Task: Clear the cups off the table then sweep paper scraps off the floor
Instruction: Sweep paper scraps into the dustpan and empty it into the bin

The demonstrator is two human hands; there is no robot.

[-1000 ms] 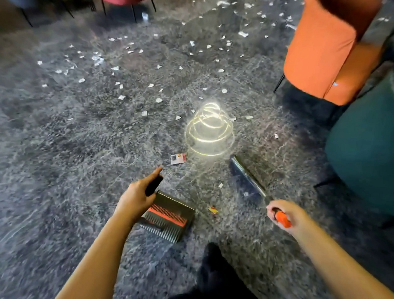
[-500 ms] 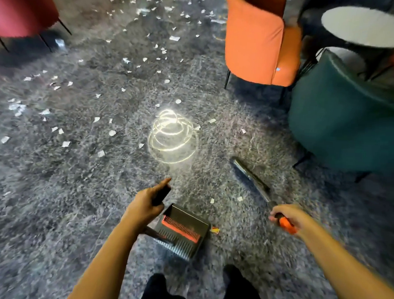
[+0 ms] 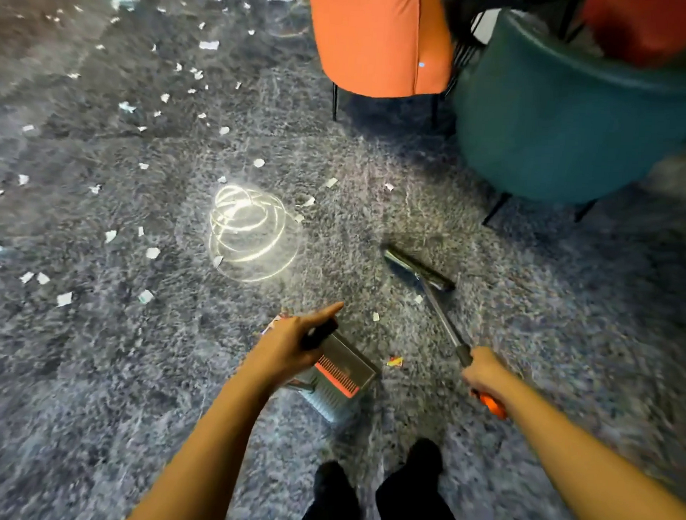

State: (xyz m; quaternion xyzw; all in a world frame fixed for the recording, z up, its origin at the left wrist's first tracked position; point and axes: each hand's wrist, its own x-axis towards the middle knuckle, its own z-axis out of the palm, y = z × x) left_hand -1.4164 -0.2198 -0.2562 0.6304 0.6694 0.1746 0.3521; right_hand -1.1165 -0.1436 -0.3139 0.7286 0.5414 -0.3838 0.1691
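Note:
My left hand (image 3: pixel 290 346) grips the black handle of a grey dustpan (image 3: pixel 338 377) with an orange comb strip, its pan resting on the grey floor. My right hand (image 3: pixel 482 374) holds the orange-tipped handle of a broom (image 3: pixel 419 269), whose dark head lies on the floor ahead of it. White paper scraps (image 3: pixel 149 251) are scattered over the floor, mostly to the left and far side. A small coloured scrap (image 3: pixel 394 361) lies between pan and broom. No cups are in view.
An orange chair (image 3: pixel 382 41) stands at the top centre and a teal armchair (image 3: pixel 575 124) at the right, with a red seat behind it. A bright ring of reflected light (image 3: pixel 248 234) marks the floor. My dark shoes (image 3: pixel 378 493) are at the bottom.
The view has swung right and forward, so the chairs come nearer. The broom head has turned crosswise and the dustpan has shifted with my left hand.

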